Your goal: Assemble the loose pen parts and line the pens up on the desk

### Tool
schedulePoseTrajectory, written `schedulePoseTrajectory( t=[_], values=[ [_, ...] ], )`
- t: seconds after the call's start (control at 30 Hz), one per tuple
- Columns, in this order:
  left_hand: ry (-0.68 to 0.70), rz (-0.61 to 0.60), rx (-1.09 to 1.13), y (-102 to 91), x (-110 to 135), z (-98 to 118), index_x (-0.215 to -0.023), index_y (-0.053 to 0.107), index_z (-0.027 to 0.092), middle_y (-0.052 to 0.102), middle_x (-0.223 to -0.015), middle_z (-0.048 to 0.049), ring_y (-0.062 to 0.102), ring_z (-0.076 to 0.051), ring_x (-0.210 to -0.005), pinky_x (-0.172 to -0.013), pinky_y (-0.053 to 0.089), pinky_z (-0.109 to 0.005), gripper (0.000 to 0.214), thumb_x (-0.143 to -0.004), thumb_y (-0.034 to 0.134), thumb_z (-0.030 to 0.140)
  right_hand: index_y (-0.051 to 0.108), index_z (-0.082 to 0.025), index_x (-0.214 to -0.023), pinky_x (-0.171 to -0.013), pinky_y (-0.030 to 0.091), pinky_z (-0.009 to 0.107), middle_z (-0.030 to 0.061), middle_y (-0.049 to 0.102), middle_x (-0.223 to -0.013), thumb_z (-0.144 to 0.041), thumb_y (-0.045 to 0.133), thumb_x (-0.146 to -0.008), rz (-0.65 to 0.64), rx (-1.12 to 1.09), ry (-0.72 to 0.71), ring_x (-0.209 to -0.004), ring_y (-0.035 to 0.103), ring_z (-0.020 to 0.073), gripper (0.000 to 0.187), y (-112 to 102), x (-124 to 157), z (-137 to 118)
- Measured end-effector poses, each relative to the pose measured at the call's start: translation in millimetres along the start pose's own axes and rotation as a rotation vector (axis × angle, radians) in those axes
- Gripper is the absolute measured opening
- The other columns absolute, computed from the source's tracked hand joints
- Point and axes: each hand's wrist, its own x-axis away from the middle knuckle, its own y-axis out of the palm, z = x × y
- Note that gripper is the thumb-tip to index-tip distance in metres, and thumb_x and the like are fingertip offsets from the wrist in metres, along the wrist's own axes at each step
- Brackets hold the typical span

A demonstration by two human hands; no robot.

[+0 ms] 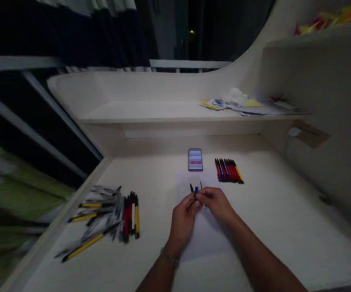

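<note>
Over the white sheet of paper, my two hands meet with their fingers pinched together. A short blue pen barrel shows between the fingertips of both. My left hand, with a bracelet at the wrist, is closed, and a black pen part sticks up from its fingers. My right hand is closed too, its thumb and forefinger against the blue barrel. A thin dark rod like a pen refill rises by the right fingertips; which hand holds it I cannot tell.
A phone lies beyond the paper. To its right is a neat row of red, blue and yellow pens. At left are loose clear and yellow pen parts beside upright-laid pens. A shelf spans the back, holding papers.
</note>
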Motion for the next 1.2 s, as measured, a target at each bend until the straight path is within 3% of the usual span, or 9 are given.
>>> schedulePoseTrajectory(
  t=[0.13, 0.27, 0.33, 0.53, 0.73, 1.07, 1.2],
  values=[
    [-0.013, 0.016, -0.014, -1.2, 1.2, 1.7, -0.114, 0.068, 0.016, 0.075, -0.100, -0.0105, 0.070, -0.022, -0.086, -0.084, 0.056, -0.037, 0.038, -0.082, 0.067, 0.037, 0.075, -0.017, -0.088, -0.075, 0.049, 0.030, 0.0046, 0.074, -0.081, -0.041, 0.061, -0.085, 0.004, 0.092, -0.053, -0.076, 0.066, 0.0193, 0.029, -7.5, -2.6, 1.7],
    [-0.040, 0.072, -0.018, -1.6, 1.2, 0.5, -0.109, 0.067, 0.014, 0.075, -0.092, -0.0102, 0.071, -0.022, -0.083, -0.082, 0.056, -0.036, 0.037, -0.081, 0.070, 0.037, 0.074, -0.016, -0.092, -0.083, 0.048, 0.032, 0.0078, 0.075, -0.094, -0.033, 0.056, -0.087, 0.253, 0.357, -0.037, -0.088, 0.067, 0.0211, 0.025, -30.3, -14.6, 14.3],
    [-0.050, 0.090, -0.012, -1.3, 0.6, 0.5, -0.106, 0.066, 0.014, 0.074, -0.091, -0.0099, 0.072, -0.021, -0.081, -0.080, 0.056, -0.035, 0.035, -0.081, 0.070, 0.037, 0.074, -0.016, -0.097, -0.086, 0.047, 0.032, 0.0094, 0.074, -0.100, -0.029, 0.054, -0.088, 0.316, 0.514, 0.007, -0.093, 0.067, 0.0217, 0.025, -40.6, -20.4, 22.4],
    [-0.063, 0.100, -0.037, -0.8, -0.5, 1.9, -0.104, 0.065, 0.014, 0.073, -0.089, -0.0089, 0.071, -0.020, -0.081, -0.079, 0.056, -0.034, 0.033, -0.081, 0.069, 0.038, 0.075, -0.022, -0.101, -0.088, 0.044, 0.027, 0.0069, 0.074, -0.103, -0.028, 0.056, -0.088, 0.173, 0.816, 0.068, -0.099, 0.066, 0.0201, 0.023, -38.6, -24.6, 31.6],
    [-0.063, 0.108, -0.042, -1.7, -0.1, 0.7, -0.104, 0.066, 0.014, 0.074, -0.089, -0.0095, 0.071, -0.021, -0.082, -0.081, 0.055, -0.035, 0.035, -0.081, 0.069, 0.040, 0.074, -0.024, -0.101, -0.086, 0.042, 0.026, 0.0066, 0.071, -0.106, -0.031, 0.056, -0.090, 0.167, 0.966, 0.135, -0.099, 0.064, 0.0193, 0.022, -26.3, -22.8, 24.5],
    [-0.043, 0.085, -0.054, -2.0, -1.1, -1.8, -0.103, 0.067, 0.014, 0.074, -0.094, -0.0114, 0.072, -0.022, -0.086, -0.084, 0.055, -0.036, 0.034, -0.082, 0.068, 0.041, 0.069, -0.014, -0.100, -0.079, 0.044, 0.030, 0.0150, 0.068, -0.099, -0.017, 0.045, -0.093, 0.081, 1.277, 0.182, -0.094, 0.064, 0.0233, 0.025, -10.7, -15.5, 14.7],
    [-0.038, 0.081, -0.061, -3.3, -1.1, -3.2, -0.104, 0.068, 0.014, 0.075, -0.092, -0.0110, 0.072, -0.022, -0.085, -0.083, 0.055, -0.036, 0.034, -0.081, 0.069, 0.040, 0.068, -0.012, -0.102, -0.080, 0.045, 0.032, 0.0183, 0.069, -0.100, -0.012, 0.043, -0.092, 0.111, 1.278, 0.233, -0.091, 0.067, 0.0243, 0.027, -8.7, -12.9, 14.0]
  ],
)
